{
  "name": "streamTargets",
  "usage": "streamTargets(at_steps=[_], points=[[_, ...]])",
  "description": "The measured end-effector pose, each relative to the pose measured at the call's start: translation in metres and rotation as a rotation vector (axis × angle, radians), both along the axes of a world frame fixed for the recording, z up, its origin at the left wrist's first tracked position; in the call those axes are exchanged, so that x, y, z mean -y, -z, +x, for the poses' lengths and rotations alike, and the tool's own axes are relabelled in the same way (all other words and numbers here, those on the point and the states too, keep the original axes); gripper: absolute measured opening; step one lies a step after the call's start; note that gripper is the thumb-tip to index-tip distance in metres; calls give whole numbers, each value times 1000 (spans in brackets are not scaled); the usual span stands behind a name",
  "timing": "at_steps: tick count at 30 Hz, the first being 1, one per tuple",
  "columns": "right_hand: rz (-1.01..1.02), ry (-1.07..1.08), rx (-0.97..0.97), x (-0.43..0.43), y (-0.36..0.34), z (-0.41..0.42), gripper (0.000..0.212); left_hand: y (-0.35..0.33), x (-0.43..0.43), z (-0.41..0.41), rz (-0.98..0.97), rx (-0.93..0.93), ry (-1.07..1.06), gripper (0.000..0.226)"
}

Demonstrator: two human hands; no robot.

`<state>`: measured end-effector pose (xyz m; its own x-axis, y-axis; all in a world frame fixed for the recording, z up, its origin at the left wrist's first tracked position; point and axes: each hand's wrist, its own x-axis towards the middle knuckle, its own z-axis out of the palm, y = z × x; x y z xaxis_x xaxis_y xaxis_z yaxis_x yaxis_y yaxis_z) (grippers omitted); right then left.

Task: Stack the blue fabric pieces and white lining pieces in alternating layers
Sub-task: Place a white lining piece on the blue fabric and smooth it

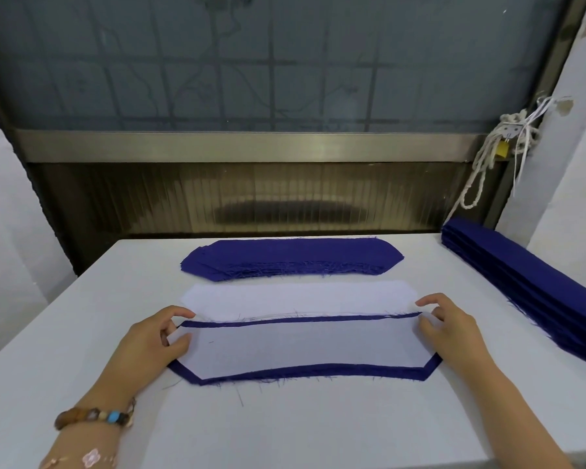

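Observation:
A white lining piece [301,346] lies on top of a blue fabric piece [305,370], whose edge shows as a blue border all round. My left hand [149,340] pinches the left end of the white lining between thumb and fingers. At the right end, my right hand [450,330] rests with curled fingers on the same white piece. Behind them lies a pile of white lining pieces [298,294]. Farther back sits a pile of blue fabric pieces [291,257].
The white table [285,428] carries everything. A long stack of folded blue fabric [528,292] runs along the table's right edge. A window frame and a knotted white rope [487,154] stand behind the table.

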<state>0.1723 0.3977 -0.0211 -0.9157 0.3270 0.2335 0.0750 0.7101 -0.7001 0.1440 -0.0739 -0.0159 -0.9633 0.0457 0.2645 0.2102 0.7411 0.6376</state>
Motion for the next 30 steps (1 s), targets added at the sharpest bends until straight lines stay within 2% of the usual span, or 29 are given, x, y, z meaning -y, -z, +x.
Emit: streamTargets(at_steps=[9,15,22,27,30], points=[[42,36,-6,1,1,-1,15,4,3,-2,7,-5,11,34],[104,65,-12,2,1,-2,19,1,2,-4,-79,-61,-41,38],[210,24,-55,2,0,0,25,4,4,-5,-48,-93,-64,41],[172,-28,-64,4,-2,1,18,6,4,-4,26,-129,-30,22],[163,-33,-20,4,-1,1,16,7,4,-5,33,-90,-41,22]])
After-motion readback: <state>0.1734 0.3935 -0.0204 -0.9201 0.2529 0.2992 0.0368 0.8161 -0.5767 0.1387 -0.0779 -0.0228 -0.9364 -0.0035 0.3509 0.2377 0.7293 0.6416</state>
